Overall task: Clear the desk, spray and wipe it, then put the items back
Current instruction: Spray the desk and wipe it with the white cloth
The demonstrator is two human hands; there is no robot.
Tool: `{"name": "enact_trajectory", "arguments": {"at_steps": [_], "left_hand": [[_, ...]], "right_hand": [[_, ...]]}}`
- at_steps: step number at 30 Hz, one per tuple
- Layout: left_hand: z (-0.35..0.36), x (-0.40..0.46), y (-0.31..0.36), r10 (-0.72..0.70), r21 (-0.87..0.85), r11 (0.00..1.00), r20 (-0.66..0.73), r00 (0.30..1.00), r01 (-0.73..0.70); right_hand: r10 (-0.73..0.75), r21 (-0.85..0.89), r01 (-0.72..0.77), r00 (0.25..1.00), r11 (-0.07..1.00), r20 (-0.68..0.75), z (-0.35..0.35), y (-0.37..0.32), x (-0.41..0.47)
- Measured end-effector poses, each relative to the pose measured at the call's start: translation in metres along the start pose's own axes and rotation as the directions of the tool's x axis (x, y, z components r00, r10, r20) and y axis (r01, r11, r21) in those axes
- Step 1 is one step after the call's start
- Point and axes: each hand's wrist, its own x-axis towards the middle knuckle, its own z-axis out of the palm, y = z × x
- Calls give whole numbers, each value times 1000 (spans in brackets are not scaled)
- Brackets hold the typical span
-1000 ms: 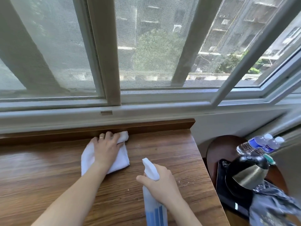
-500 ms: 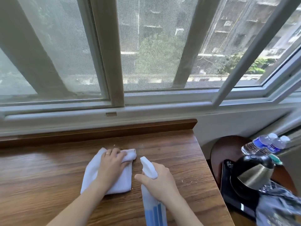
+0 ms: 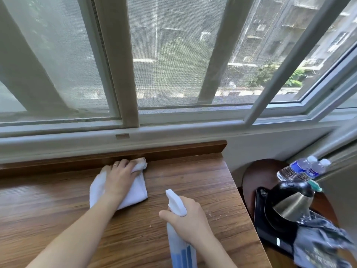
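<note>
A wooden desk (image 3: 202, 182) runs under the window. My left hand (image 3: 120, 176) lies on a white cloth (image 3: 135, 194) and presses it against the raised back ledge of the desk, fingers bent over the cloth's far edge. My right hand (image 3: 188, 219) grips a spray bottle (image 3: 178, 246) with a white head and blue liquid, held near the desk's front right, nozzle pointing away from me.
To the right of the desk stands a round dark side table (image 3: 257, 175) with a black tray, a black and steel kettle (image 3: 289, 206), two water bottles (image 3: 301, 169) and a grey crumpled bag (image 3: 318, 246). Small crumbs lie near the desk's right edge. Window frames rise behind.
My left hand pulled the cloth back toward me, then pushed it forward again to the back ledge. My right hand has kept the spray bottle almost still.
</note>
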Motion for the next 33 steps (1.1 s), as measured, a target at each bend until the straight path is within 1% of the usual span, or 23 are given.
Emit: {"name": "enact_trajectory", "arguments": {"at_steps": [2,4,6,9,11,17,20,22,23,26,28,33], "left_hand": [[4,-1,-1,-16,9,1000,8,1000,16],[3,2,-1,-43,7,999,47,998,43],[2,2,-3,-36,-1,999,82,996,36],[-3,-4,-2,-6,-58,998,108,994,13],[-4,-14,0,42,-89,995,106,993,-33],[1,-59,12,121,-46,992,167,978,-114],[3,-85,19,178,-54,983,104,979,-173],[5,-98,21,196,3,980,66,978,-197],[5,-102,22,178,49,982,63,982,-181],[3,-100,24,68,170,983,52,996,-76],[3,-97,23,43,178,983,40,998,-50],[9,-77,18,35,170,985,-3,999,-34]], "right_hand": [[-8,3,8,1000,1000,-7,-1,0,1],[-8,5,8,1000,1000,-15,-1,0,1],[-9,6,9,1000,1000,-24,-1,0,1],[-24,4,24,999,1000,-25,1,-2,0],[-24,16,24,1000,1000,-13,2,-3,-1],[-31,-11,31,999,999,-11,6,-4,-8],[-33,-11,33,999,999,-5,7,-4,-10],[-40,-12,40,999,999,3,9,-4,-12],[-42,-14,42,999,999,2,10,-5,-12],[-39,-18,39,999,999,4,12,-8,-13],[-35,-13,36,999,999,13,13,-8,-12],[-21,-11,22,1000,1000,12,13,-8,-9]]}}
